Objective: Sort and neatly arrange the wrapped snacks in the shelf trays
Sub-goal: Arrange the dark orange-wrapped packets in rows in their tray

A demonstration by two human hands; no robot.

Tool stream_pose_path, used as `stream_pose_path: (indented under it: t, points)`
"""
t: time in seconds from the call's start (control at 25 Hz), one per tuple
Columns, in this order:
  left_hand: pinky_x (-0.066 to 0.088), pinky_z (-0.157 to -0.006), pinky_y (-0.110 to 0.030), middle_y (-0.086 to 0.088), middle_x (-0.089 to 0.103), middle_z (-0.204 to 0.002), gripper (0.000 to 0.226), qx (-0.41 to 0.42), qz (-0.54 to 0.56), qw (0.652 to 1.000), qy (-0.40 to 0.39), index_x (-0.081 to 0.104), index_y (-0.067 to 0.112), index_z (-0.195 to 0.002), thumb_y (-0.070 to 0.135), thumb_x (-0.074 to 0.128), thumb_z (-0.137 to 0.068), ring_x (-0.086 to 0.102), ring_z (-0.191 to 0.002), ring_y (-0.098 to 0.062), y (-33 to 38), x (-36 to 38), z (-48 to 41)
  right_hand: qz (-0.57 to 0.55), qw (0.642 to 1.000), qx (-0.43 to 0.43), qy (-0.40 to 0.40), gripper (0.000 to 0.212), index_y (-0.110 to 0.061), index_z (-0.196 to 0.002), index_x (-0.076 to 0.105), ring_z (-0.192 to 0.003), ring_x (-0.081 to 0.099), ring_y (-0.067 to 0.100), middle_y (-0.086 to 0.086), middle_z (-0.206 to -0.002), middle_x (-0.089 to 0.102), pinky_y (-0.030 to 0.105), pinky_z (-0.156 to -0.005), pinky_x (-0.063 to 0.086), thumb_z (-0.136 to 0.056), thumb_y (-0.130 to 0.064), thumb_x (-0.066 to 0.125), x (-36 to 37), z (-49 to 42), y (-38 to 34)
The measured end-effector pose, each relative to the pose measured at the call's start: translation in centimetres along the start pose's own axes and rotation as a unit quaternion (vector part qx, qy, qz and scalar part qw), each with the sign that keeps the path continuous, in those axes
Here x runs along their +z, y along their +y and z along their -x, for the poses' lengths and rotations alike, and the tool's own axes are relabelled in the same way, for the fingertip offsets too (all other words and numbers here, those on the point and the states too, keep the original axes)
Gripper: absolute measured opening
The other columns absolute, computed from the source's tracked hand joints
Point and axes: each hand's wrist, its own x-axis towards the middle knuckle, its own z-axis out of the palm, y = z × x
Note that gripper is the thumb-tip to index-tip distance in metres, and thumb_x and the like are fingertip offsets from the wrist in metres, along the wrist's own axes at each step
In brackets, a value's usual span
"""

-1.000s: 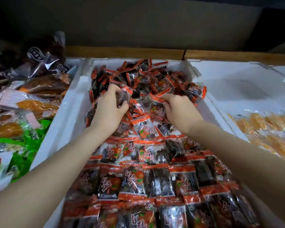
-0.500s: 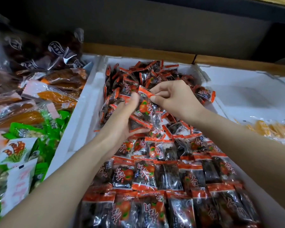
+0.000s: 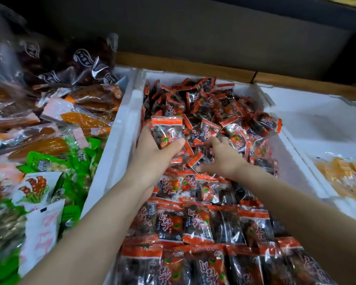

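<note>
A wooden-edged shelf carries white foam trays side by side; the middle tray holds red-and-black wrapped snacks, rowed at the near end, heaped loose at the far end; the right tray holds orange packets; mixed packets lie to the left.

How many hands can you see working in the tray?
2. The left hand holds a red snack packet near the tray wall; the right hand touches loose packets mid-tray.
</note>
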Motion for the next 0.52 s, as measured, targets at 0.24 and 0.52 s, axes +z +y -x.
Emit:
stream_pose_path:
  t: [0.24,0.52]
  points:
    - [0.049,-0.083,-0.027,0.008,0.064,-0.111,0.041,-0.01,0.006,1.0,-0.022,0.049,0.025,-0.121,0.025,0.068,-0.085,0.062,-0.102,-0.009,-0.1,-0.1,0.1,0.04,0.998,-0.043,0.005,0.041,-0.021,-0.109,0.046,-0.088,0.046,0.019,0.005,-0.112,0.042,0.025,-0.075,0.038,-0.079,-0.023,0.074,0.2,0.0,-0.9]
    - [0.045,-0.074,-0.022,0.014,0.061,-0.108,0.042,-0.025,0.022,0.999,-0.036,0.048,0.028,-0.12,0.026,0.069,-0.084,0.058,-0.1,-0.004,0.2,-0.3,0.2,0.001,1.0,-0.015,0.003,0.064,-0.014,-0.13,0.04,-0.104,0.051,0.022,0.007,-0.122,0.048,0.028,-0.087,0.042,-0.077,-0.021,0.076,0.1,0.5,-1.0]
